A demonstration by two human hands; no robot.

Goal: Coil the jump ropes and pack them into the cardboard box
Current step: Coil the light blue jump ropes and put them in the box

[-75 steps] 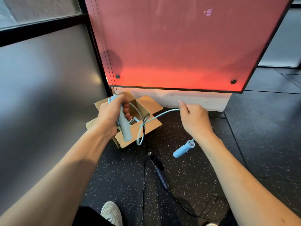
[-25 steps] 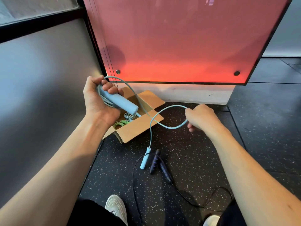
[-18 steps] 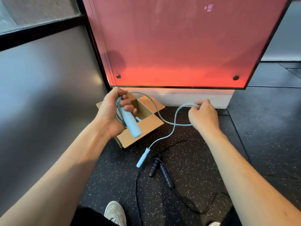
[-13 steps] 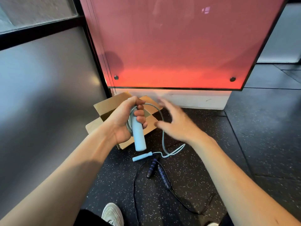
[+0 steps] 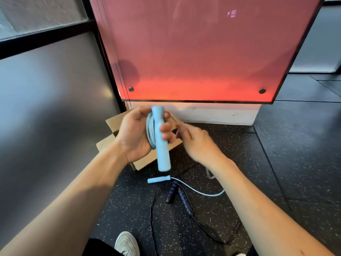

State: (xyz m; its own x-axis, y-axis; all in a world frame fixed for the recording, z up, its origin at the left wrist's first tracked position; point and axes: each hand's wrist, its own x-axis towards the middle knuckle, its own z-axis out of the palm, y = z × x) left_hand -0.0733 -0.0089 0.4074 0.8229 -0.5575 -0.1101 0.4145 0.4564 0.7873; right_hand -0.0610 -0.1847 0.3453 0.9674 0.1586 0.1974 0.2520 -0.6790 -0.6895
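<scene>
My left hand [image 5: 135, 133] grips one light blue jump rope handle [image 5: 161, 145] upright, with several loops of blue cord [image 5: 149, 130] bunched against my palm. My right hand [image 5: 193, 141] is blurred just right of the handle, and whether it pinches the cord is unclear. The rope's other blue handle [image 5: 158, 179] lies on the floor, its cord [image 5: 201, 192] trailing right. The open cardboard box [image 5: 147, 161] sits on the floor behind and below my hands, its inside hidden. A black jump rope with dark blue handles [image 5: 180, 197] lies uncoiled on the floor.
A red glowing panel [image 5: 199, 52] on a white base [image 5: 212, 112] stands right behind the box. A grey wall [image 5: 51, 108] runs along the left. My white shoe [image 5: 127, 243] shows at the bottom on the speckled black floor [image 5: 295, 154].
My left hand turned the handle upright and gathered more loops. My right hand came in from the right, close to the handle. The free handle slid nearer on the floor.
</scene>
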